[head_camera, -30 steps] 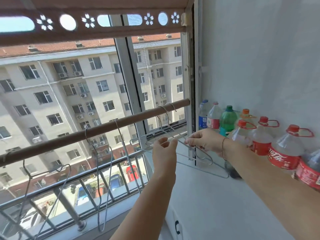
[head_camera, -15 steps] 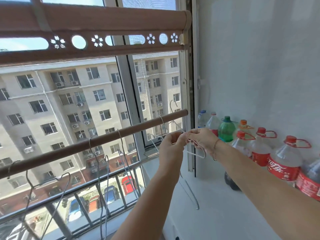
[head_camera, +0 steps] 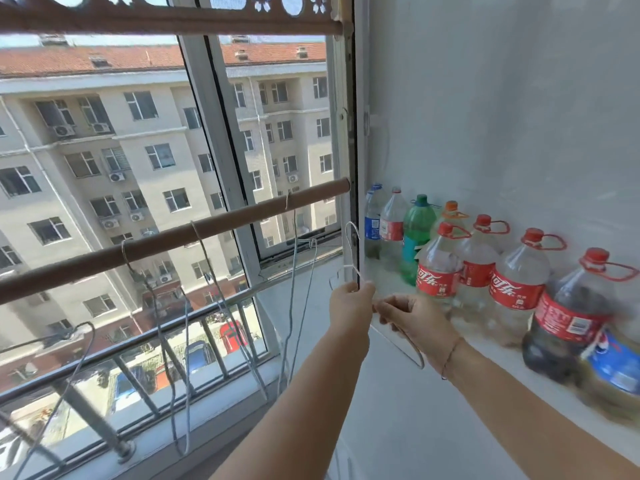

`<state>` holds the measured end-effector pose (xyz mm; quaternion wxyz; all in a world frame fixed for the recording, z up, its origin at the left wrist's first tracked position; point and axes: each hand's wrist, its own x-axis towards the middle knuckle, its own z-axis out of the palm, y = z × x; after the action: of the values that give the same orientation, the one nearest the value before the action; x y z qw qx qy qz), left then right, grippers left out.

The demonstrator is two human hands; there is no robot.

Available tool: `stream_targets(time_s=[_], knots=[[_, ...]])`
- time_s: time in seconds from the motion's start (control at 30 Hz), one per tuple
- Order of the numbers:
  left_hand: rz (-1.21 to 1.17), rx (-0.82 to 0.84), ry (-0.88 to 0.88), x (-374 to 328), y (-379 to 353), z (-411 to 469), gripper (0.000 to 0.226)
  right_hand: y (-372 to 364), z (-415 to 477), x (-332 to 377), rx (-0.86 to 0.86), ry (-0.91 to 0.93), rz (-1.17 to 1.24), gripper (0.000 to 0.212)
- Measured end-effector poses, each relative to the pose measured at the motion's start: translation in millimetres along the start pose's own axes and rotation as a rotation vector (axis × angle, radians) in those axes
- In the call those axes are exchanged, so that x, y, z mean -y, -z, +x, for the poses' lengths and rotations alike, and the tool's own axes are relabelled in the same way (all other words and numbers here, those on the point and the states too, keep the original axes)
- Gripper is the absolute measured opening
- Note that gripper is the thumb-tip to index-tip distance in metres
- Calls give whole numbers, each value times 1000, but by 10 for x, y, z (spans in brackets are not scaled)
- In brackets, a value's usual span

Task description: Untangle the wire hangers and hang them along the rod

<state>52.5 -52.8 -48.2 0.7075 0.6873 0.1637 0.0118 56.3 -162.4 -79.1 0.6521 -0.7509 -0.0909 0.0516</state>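
Two hands hold one white wire hanger below the brown rod's wall end.

The rod (head_camera: 166, 237) slants up-left of the fingers, carrying several grey wire hangers (head_camera: 221, 299). Cola bottles (head_camera: 516, 289) line the ledge to their right. The left hand (head_camera: 349, 306) fingers are clamped at the white hanger (head_camera: 351, 251) neck, hook upright above; the right hand (head_camera: 412, 317) fingers pinch its lower wire.
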Motion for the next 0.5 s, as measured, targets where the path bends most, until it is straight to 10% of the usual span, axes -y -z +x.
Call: stream_targets(time_s=[0.33,0.5], knots=[[65,243,38,371,-62,-120,18,505,-90,-153,-214,107,-315,13],[211,362,-15,388,-69,-198,24,806,-18,-167,-39,194,-680,31]])
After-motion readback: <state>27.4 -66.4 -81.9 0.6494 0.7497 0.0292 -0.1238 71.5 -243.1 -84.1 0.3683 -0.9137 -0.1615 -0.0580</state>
